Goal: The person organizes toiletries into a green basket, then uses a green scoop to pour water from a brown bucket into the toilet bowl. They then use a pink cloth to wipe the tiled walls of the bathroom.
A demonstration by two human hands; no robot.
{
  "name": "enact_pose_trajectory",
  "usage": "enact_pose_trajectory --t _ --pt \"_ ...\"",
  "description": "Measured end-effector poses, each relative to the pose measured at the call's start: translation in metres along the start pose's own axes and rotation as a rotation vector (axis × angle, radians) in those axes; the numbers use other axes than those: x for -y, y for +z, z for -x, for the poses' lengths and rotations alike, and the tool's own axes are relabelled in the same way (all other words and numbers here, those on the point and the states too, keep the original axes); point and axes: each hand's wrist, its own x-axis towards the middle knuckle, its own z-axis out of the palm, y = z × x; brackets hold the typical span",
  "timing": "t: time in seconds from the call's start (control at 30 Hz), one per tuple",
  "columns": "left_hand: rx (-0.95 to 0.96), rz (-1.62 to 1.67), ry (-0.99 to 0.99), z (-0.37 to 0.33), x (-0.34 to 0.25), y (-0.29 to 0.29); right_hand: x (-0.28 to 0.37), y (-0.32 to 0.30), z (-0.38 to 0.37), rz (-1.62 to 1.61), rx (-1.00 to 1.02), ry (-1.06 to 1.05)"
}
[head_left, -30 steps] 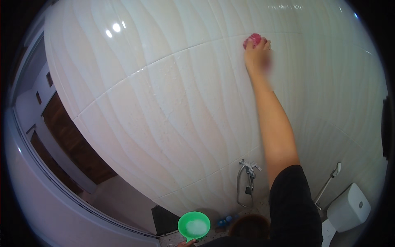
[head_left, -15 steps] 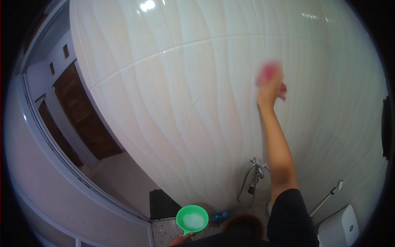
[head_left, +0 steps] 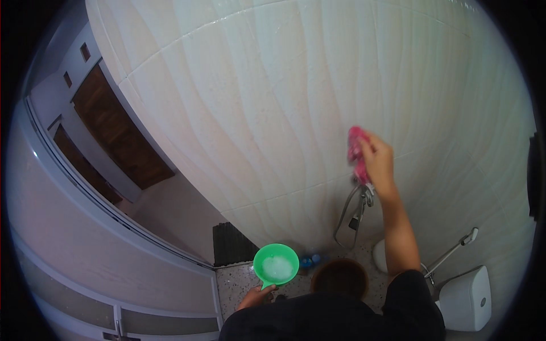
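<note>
A right hand (head_left: 380,162) pinches a crumpled pink cloth (head_left: 356,149) between thumb and bent fingers in front of a pale, wave-patterned tiled wall (head_left: 256,125), the bare forearm reaching up from a black sleeve (head_left: 412,301). The cloth lies on the left side of that hand, bunched at the fingertips, its longer direction running roughly up and down in the view, with one end above the fingers and the other hanging toward the metal tap (head_left: 368,197) below. That lower end overlaps the top of the tap from this angle; whether the two touch, or whether the cloth meets the tiles, cannot be told. The spacing of cloth, tiles and tap appears to be the relation that matters most here, and the right hand alone governs it. The left hand (head_left: 256,298), well apart, low and to the left, is closed around the handle of a round green dipper (head_left: 260,267) holding whitish, foamy-looking contents (head_left: 277,268). The dipper sits level or nearly so, its open mouth facing up, lower than the cloth and off to its left. A brown basin (head_left: 365,279) stands on the speckled floor (head_left: 232,287) beneath the tap, to the right of the dipper.
</note>
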Motion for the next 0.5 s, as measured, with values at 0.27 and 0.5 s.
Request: enact_pose_trajectory --t 0.27,0.5 --pt "-0.002 0.02 -0.013 0.004 0.008 0.002 0.018 -0.002 -0.115 0.106 -0.695 -0.797" --pt "-0.042 -0.018 0.013 0.018 0.007 0.004 -0.038 0.101 -0.027 0.257 -0.191 -0.699"
